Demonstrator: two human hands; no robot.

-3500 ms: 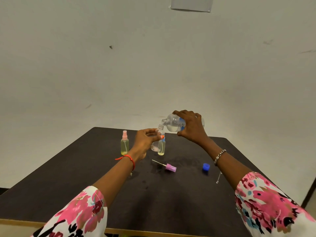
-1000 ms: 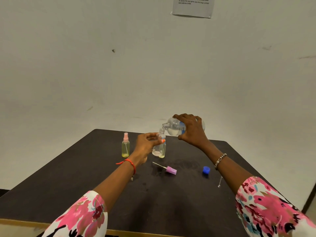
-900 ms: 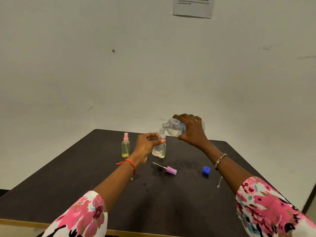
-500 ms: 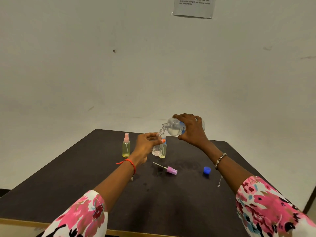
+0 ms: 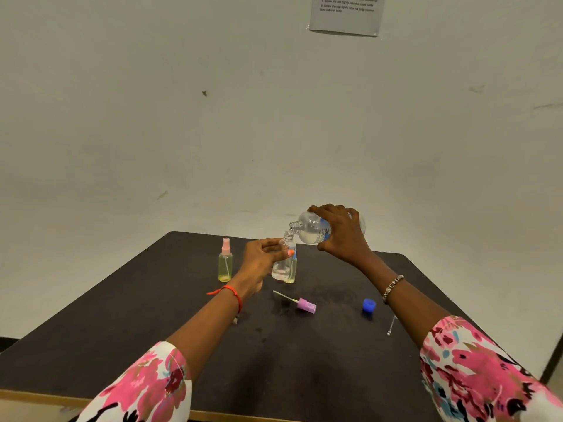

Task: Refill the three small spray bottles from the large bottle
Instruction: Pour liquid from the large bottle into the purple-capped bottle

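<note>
Right hand (image 5: 341,236) grips the large bottle (image 5: 307,228) tipped near horizontal, with its mouth right at the neck of the open bottle (image 5: 282,264). Left hand (image 5: 262,260) holds the open bottle upright on the table (image 5: 122,330). A yellowish bottle (image 5: 294,272) stands just beside it on the right and a pink-capped bottle (image 5: 225,263) stands apart on the left; a purple sprayer (image 5: 306,305) lies in front, with a blue cap (image 5: 368,306) and a thin tube (image 5: 391,325) further right.

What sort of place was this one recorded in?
Most likely a bare room set up for staged task recording, not a lived-in home: a plain dark table stands before a blank, scuffed wall, with a printed instruction sheet taped high on it.
</note>
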